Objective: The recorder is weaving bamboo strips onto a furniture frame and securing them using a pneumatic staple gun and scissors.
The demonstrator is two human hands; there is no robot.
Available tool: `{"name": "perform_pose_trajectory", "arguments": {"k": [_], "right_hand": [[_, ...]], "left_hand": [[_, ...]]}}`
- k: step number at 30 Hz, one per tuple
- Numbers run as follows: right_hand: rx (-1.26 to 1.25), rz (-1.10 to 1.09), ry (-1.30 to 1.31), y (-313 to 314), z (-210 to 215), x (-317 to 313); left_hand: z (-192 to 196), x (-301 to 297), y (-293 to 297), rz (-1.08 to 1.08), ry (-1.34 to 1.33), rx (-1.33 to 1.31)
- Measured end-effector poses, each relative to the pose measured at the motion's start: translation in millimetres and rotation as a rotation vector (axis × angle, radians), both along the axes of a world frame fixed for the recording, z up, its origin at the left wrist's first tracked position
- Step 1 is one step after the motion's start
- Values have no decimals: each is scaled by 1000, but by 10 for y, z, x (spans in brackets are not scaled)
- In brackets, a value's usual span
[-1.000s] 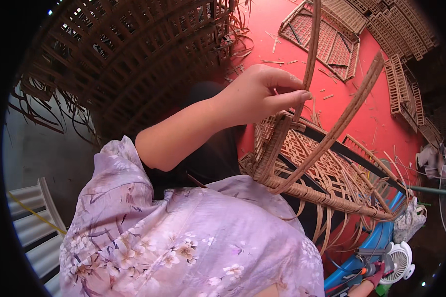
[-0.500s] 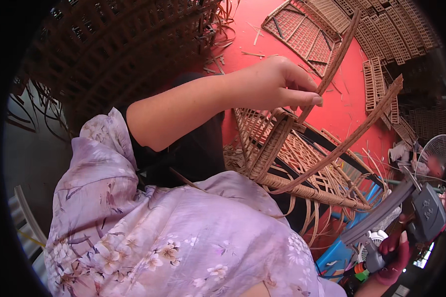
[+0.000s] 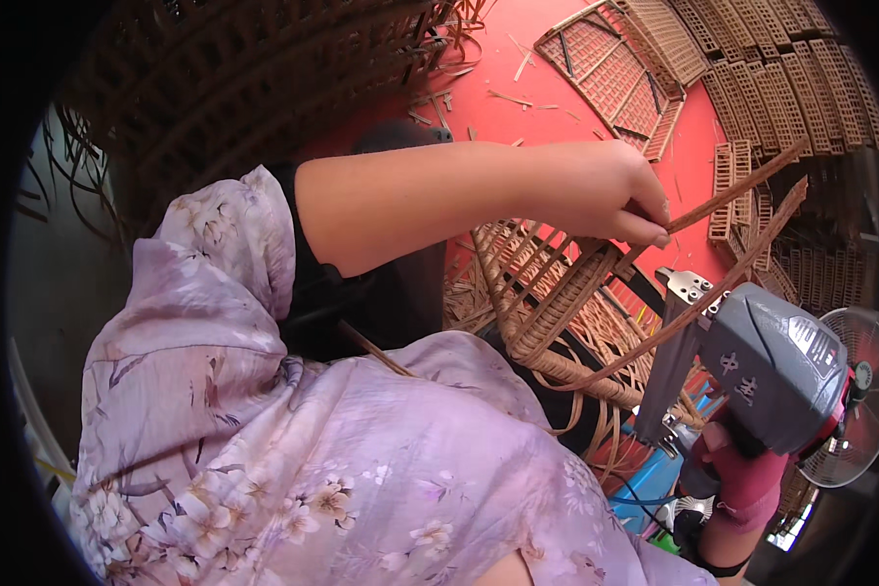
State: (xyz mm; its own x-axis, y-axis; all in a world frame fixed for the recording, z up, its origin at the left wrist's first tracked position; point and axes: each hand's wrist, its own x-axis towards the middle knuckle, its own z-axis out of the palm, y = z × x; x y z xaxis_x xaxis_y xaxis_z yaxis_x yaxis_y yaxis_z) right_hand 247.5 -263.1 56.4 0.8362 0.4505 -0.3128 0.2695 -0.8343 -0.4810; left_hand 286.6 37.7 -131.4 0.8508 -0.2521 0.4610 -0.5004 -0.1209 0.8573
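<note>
My left hand [image 3: 610, 190] reaches across and pinches a flat brown woven strip [image 3: 742, 188] between thumb and fingers. The strip slants up to the right above a half-woven wicker basket [image 3: 542, 337], which sits by my lap. A second woven strip [image 3: 689, 317] rises from the basket's lower edge and curves upward to the right. In a pink glove, my right hand [image 3: 747, 479] grips a grey and black staple gun [image 3: 776, 347]. Its metal nose is close to the second strip; whether they touch I cannot tell.
Large dark wicker pieces [image 3: 254, 88] stand at the far left. A lattice panel [image 3: 610, 78] lies on the red floor [image 3: 498, 59] among offcuts, with stacked lattice panels [image 3: 791, 88] at the far right. A fan [image 3: 864, 439] stands behind the staple gun.
My right hand has brought the staple gun up and inward toward the basket. My left hand has moved right and slightly down, and its strip now leans further right.
</note>
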Motion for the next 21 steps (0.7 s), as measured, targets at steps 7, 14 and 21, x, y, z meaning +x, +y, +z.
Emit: {"name": "perform_pose_trajectory", "arguments": {"k": [7,14,21], "right_hand": [[-214,249,-158,-69,-157,79],[-329,418,-210,106,-129,87],[-313,547,-374,234,-186,58]], "left_hand": [[4,22,11,-5,-29,0],[-48,24,4,-24,-37,-24],[-74,39,2,-7,-73,-29]]}}
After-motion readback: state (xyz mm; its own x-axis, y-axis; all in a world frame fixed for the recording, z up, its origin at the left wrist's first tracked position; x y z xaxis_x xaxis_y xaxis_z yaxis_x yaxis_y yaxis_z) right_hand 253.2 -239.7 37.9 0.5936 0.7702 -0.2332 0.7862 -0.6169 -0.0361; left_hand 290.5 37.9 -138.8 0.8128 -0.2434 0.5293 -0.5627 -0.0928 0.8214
